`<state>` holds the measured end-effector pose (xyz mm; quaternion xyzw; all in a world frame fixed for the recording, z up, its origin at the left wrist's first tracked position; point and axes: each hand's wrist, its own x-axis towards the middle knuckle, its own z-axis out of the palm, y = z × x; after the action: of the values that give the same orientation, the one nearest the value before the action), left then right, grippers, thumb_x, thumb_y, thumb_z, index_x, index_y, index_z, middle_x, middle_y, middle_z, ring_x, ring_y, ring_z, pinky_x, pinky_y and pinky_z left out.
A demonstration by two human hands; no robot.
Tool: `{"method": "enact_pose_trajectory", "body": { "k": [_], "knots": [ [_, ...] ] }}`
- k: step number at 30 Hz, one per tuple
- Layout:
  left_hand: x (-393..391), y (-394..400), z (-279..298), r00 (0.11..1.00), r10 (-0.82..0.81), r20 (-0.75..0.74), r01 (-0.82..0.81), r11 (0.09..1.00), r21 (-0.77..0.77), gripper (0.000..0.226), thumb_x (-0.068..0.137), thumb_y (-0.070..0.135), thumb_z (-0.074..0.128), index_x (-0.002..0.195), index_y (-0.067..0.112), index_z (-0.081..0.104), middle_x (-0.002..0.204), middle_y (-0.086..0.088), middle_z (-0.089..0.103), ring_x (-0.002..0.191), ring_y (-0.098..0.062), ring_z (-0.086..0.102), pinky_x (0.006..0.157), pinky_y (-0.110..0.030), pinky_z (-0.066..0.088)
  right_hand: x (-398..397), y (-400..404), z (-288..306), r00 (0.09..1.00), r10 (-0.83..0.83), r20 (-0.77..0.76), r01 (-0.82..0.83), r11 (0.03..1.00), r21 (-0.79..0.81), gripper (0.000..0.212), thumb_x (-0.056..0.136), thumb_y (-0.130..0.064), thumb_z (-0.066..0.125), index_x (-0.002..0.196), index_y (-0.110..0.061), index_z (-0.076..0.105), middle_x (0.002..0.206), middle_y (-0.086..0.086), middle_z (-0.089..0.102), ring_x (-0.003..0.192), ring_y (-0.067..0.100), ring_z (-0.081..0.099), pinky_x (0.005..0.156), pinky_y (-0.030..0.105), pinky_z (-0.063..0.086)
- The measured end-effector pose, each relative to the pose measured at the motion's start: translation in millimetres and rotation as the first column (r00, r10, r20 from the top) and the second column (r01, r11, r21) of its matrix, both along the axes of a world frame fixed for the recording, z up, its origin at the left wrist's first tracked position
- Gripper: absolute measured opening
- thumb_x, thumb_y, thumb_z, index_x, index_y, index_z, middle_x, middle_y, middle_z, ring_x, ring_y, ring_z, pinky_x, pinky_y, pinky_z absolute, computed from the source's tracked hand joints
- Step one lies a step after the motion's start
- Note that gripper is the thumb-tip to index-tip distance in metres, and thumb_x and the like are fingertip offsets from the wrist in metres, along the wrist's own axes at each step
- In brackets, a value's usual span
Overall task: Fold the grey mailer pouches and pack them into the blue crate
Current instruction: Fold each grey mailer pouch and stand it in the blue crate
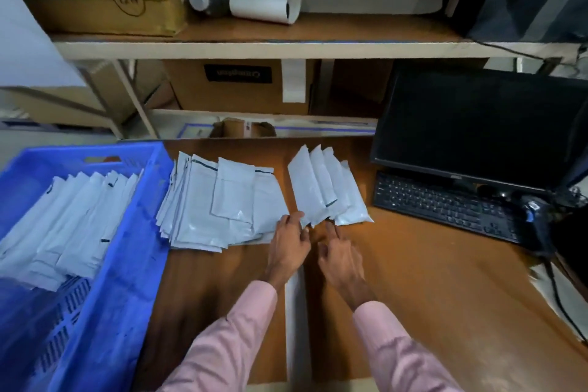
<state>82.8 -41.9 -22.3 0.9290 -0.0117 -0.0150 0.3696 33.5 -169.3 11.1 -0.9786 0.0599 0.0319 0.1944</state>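
A fanned stack of folded grey mailer pouches lies on the wooden table, right of centre. A larger pile of flat grey pouches lies to its left. The blue crate at the left holds several folded pouches. My left hand reaches to the near edge of the folded stack, fingertips touching its lower left corner and the flat pile's corner. My right hand is just below the folded stack, one finger pointing at its near edge, the others loosely curled. Neither hand grips anything.
A black monitor and keyboard stand at the right, with a scanner and cables beyond them. Shelves behind the table carry cardboard boxes, a paper roll and a jar. Bare table lies in front of both piles.
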Motion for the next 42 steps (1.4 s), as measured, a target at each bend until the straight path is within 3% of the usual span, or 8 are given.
{"method": "enact_pose_trajectory", "body": {
  "k": [11,15,19,25,28,34,38,42],
  "knots": [
    [28,-54,-8,0.965,0.254,0.068,-0.248,0.966,-0.078,0.026,0.106,0.027,0.053,0.128,0.015,0.059,0.121,-0.010,0.064,0.111,-0.031,0.063,0.097,-0.040,0.052,18,-44,-19,0.994,0.098,0.057,-0.105,0.986,0.126,0.044,0.103,-0.022,0.051,0.146,-0.022,0.043,0.142,0.004,0.053,0.115,0.030,0.064,0.098,0.040,0.048],
    [14,-50,-10,0.909,0.394,0.133,-0.349,0.897,-0.272,0.017,0.106,0.029,0.053,0.107,0.015,0.061,0.090,-0.005,0.067,0.083,-0.026,0.068,0.076,-0.042,0.057,19,-46,-18,0.987,0.115,0.115,-0.131,0.982,0.138,0.052,0.102,-0.019,0.053,0.152,-0.020,0.039,0.150,0.004,0.048,0.118,0.028,0.063,0.101,0.041,0.051],
    [-13,-30,-2,0.890,0.455,-0.031,-0.387,0.719,-0.577,0.019,0.103,0.024,0.063,0.121,0.023,0.059,0.095,0.005,0.075,0.090,-0.015,0.073,0.083,-0.030,0.056,18,-36,-19,0.957,0.192,0.216,-0.223,0.967,0.127,0.060,0.096,-0.015,0.060,0.153,-0.020,0.041,0.153,0.001,0.048,0.125,0.027,0.059,0.102,0.038,0.051],
    [-42,6,26,0.895,0.366,-0.256,-0.386,0.344,-0.856,0.045,0.097,-0.005,0.063,0.130,0.025,0.056,0.101,-0.009,0.075,0.088,-0.023,0.072,0.083,-0.037,0.061,12,-7,-17,0.899,0.276,0.339,-0.322,0.943,0.087,0.066,0.088,-0.016,0.069,0.150,-0.025,0.047,0.151,-0.004,0.051,0.137,0.017,0.049,0.114,0.036,0.043],
    [-60,25,40,0.928,0.280,-0.246,-0.326,0.291,-0.899,0.048,0.097,-0.006,0.062,0.135,0.024,0.056,0.108,-0.003,0.075,0.095,-0.021,0.074,0.079,-0.032,0.062,2,8,-15,0.856,0.254,0.450,-0.336,0.935,0.111,0.059,0.087,-0.013,0.076,0.141,-0.025,0.057,0.142,-0.002,0.061,0.130,0.019,0.056,0.112,0.040,0.044],
    [-79,59,46,0.983,0.147,-0.111,-0.167,0.462,-0.871,0.047,0.097,0.013,0.068,0.140,0.028,0.057,0.117,-0.015,0.070,0.107,-0.029,0.070,0.092,-0.038,0.058,-14,19,-5,0.802,0.140,0.580,-0.352,0.897,0.269,0.045,0.088,0.000,0.074,0.129,-0.015,0.066,0.125,0.005,0.069,0.105,0.023,0.068,0.089,0.040,0.062],
    [-93,63,59,0.986,0.107,0.130,0.001,0.769,-0.639,0.052,0.101,0.010,0.065,0.147,0.029,0.049,0.140,0.001,0.055,0.130,-0.014,0.056,0.099,-0.019,0.051,-30,19,20,0.840,0.006,0.542,-0.298,0.841,0.452,0.034,0.097,-0.010,0.070,0.131,-0.015,0.066,0.121,0.001,0.070,0.107,0.013,0.068,0.085,0.023,0.059],
    [-105,54,78,0.922,0.056,0.384,0.074,0.946,-0.316,0.051,0.102,0.039,0.058,0.150,0.029,0.045,0.151,0.007,0.038,0.143,-0.008,0.037,0.103,-0.007,0.040,-59,15,45,0.903,-0.213,0.372,-0.194,0.571,0.797,0.025,0.100,-0.021,0.068,0.125,-0.017,0.068,0.111,-0.010,0.076,0.101,0.005,0.072,0.077,0.018,0.058]
  ]
}}
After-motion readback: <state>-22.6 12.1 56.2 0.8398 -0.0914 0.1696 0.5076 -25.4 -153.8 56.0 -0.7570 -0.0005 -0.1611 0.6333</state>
